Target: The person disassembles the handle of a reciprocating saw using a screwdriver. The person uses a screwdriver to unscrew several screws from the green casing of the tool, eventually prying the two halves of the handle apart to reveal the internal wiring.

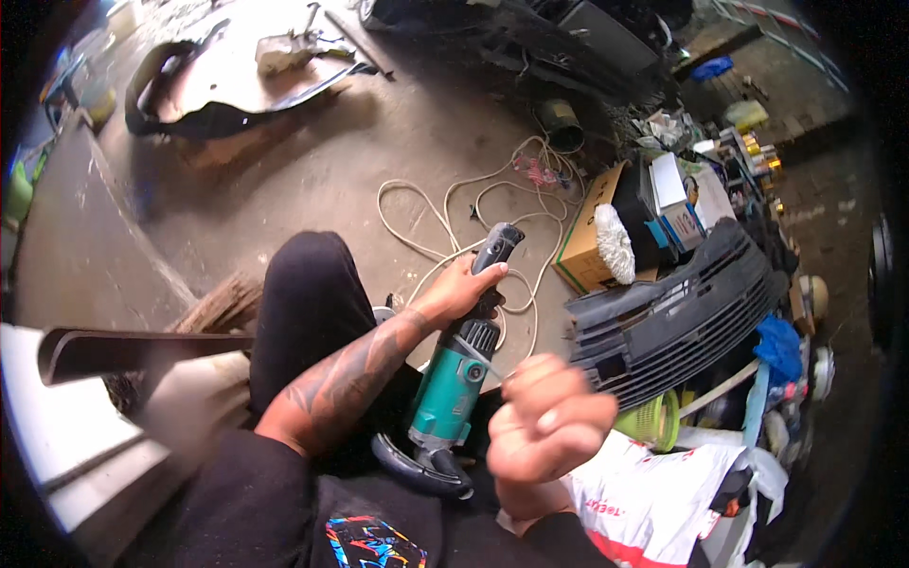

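Observation:
A teal and black electric polisher [443, 396] lies across my lap, its curved black front handle [421, 470] toward my body. My left hand [466, 290] is closed around its black rear grip, which points away from me. To the right of the motor housing, my right hand [549, 424] is raised with its fingers curled tight, slightly blurred. A thin pale strip [485, 363] runs from the housing toward that hand. What the right fingers hold, if anything, is hidden.
A pale cord [445, 220] lies looped on the floor ahead. To the right are a cardboard box [589, 237], a white fluffy pad [614, 244], a black slatted grille [677, 312] and a green basket [653, 421]. A black-edged car panel [204, 121] lies far left.

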### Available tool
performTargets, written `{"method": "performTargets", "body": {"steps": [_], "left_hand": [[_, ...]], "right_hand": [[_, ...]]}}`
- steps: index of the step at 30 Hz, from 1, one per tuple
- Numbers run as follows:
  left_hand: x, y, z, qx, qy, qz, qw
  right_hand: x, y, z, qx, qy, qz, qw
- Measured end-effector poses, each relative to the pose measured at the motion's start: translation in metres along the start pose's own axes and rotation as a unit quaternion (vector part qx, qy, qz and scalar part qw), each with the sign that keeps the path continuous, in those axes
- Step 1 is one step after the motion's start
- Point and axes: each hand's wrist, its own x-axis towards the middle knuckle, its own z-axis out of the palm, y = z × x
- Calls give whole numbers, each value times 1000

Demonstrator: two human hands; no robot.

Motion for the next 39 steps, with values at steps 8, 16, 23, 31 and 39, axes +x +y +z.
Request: {"method": "performTargets", "body": {"steps": [8,16,23,31,39], "left_hand": [[-5,13,-11,-6,-36,18,999],[-2,4,10,35,-24,-26,999],[-6,12,1,28,4,-24,999],[-3,9,-16,93,17,44,995],[7,-7,5,17,-18,-42,999]], "right_hand": [[49,26,-20,117,-139,219,959],[65,26,-36,366,-480,119,788],[-1,-1,-19,94,-49,73,992],[59,19,-8,112,-195,240,944],[50,26,-18,321,-597,109,727]]}}
